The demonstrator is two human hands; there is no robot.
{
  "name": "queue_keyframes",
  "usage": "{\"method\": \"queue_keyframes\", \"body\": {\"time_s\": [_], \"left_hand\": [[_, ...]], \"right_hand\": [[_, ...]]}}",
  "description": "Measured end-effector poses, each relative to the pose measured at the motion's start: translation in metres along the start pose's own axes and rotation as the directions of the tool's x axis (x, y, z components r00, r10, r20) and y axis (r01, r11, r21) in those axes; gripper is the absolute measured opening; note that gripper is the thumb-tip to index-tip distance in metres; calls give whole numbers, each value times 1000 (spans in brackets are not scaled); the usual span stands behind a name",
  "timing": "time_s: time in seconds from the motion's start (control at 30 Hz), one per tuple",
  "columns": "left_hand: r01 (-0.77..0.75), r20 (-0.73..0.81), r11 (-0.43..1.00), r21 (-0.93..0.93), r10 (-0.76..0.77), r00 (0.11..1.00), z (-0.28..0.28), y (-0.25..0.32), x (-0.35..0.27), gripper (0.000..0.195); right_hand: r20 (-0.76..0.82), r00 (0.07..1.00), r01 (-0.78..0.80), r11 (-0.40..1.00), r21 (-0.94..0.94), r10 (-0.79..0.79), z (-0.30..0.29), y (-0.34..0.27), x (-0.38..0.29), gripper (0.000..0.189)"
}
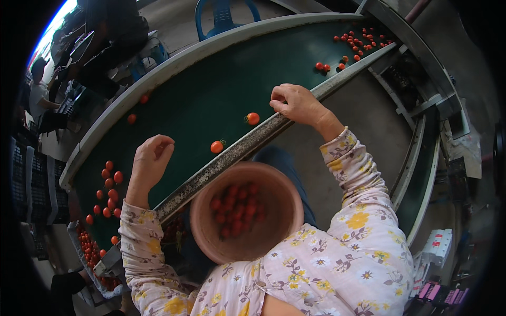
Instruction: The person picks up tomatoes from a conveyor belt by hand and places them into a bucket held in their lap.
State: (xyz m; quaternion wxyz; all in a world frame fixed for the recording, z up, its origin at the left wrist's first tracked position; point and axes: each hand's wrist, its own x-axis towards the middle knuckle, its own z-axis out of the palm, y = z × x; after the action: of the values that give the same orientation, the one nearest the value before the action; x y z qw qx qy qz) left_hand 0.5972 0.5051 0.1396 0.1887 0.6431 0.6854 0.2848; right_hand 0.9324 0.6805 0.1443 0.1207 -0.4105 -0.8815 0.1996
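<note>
Over the left part of the green conveyor belt (pixel 189 91) is my left hand (pixel 150 164), its fingers curled towards the thumb; the inside of the palm is hidden. My right hand (pixel 296 103) is bent at the worn metal side rail (pixel 241 152), fingers curled over the belt. What it may hold cannot be seen. Between the hands lie two cherry tomatoes with green stems, one tomato (pixel 253 118) close to my right hand and another tomato (pixel 216 147) nearer the rail. A pinkish plastic basin (pixel 294 197) below the rail contains several red tomatoes (pixel 237 209).
Several tomatoes (pixel 112 194) lie at the belt's left end, above a lined crate (pixel 85 258) full of tomatoes. More tomatoes (pixel 357 43) lie at the far right. A blue chair (pixel 222 17) stands beyond the belt. People sit at the upper left, near stacked black crates (pixel 39 181).
</note>
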Motion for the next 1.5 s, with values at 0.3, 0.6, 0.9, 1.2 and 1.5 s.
{"method": "queue_keyframes", "body": {"time_s": [0.3,0.6,0.9,1.2,1.5], "left_hand": [[-4,261,989,-150,43,964,-3,17,-2,12],[15,517,973,-229,108,849,-3,24,-3,17],[-12,439,967,-256,128,890,-8,13,-15,22],[-121,368,955,-270,219,904,-14,15,-12,23],[-115,403,960,-257,215,890,-4,3,-11,25]], "right_hand": [[-34,998,50,989,-137,-55,16,30,3,32],[-20,982,184,945,270,-186,30,11,11,25],[-233,972,140,879,456,-34,39,-2,20,18],[-292,956,81,923,376,35,36,-2,12,18],[-314,949,83,934,347,32,38,-1,9,13]]}}
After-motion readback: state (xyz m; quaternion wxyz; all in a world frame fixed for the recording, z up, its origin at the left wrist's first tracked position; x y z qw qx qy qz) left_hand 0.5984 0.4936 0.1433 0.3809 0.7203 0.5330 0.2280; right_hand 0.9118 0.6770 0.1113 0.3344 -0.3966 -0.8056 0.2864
